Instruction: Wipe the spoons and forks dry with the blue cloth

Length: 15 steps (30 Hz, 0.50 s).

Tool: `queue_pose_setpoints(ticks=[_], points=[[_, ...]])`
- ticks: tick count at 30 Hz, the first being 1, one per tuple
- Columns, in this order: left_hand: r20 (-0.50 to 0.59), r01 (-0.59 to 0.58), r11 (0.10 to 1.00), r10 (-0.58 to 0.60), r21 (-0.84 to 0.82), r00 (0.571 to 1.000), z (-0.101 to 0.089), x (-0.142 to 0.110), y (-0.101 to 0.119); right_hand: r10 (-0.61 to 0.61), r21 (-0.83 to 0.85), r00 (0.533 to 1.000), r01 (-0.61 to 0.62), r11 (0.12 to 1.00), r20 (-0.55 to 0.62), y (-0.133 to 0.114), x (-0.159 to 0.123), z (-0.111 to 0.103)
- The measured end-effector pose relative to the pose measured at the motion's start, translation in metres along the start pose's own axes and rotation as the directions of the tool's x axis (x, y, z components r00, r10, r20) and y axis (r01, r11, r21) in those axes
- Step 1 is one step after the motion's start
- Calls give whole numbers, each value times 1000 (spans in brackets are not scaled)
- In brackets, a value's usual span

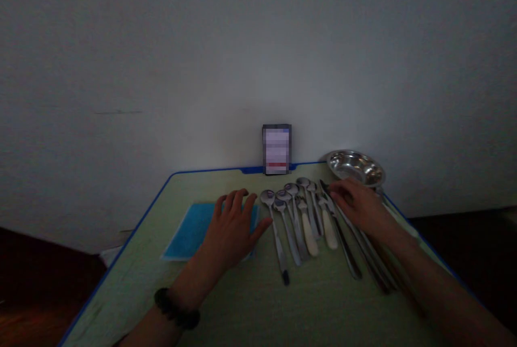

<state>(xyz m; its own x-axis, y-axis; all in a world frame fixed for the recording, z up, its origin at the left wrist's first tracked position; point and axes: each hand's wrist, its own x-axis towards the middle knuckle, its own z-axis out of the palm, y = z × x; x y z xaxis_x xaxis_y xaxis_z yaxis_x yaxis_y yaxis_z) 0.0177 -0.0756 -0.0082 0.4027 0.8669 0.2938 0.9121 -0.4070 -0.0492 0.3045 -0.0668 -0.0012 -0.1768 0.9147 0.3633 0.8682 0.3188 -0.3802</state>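
Observation:
My left hand (234,226) is spread palm down over a blue cloth (189,234) with a pale edge, its thumb pointing toward the cutlery. Beside it lie several metal spoons (291,189) in a fanned row, handles toward me. Two small forks with cream handles (310,236) are among them. Farther right is a knife-like piece (345,250), then long thin utensils (365,250) of a kind I cannot tell. My right hand (359,207) is at their far ends, fingers bent and closed together. Whatever its fingertips hold is hidden.
A shiny steel bowl (377,172) stands at the back right corner. At the back edge, a phone-like screen (277,150) with a blurred display leans against the wall (202,67). The pale green table (242,309) has a blue rim.

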Motion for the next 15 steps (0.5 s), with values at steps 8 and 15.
queue_pose_setpoints(ticks=[8, 15], points=[[-30, -474, 838, 485, -269, 874, 15, 70, 127, 380, -56, 923, -383, 922, -63, 88, -29, -61], [-8, -519, 775, 554, -360, 832, 40, 82, 195, 440, -74, 888, -434, 898, 133, 124, -38, -50]])
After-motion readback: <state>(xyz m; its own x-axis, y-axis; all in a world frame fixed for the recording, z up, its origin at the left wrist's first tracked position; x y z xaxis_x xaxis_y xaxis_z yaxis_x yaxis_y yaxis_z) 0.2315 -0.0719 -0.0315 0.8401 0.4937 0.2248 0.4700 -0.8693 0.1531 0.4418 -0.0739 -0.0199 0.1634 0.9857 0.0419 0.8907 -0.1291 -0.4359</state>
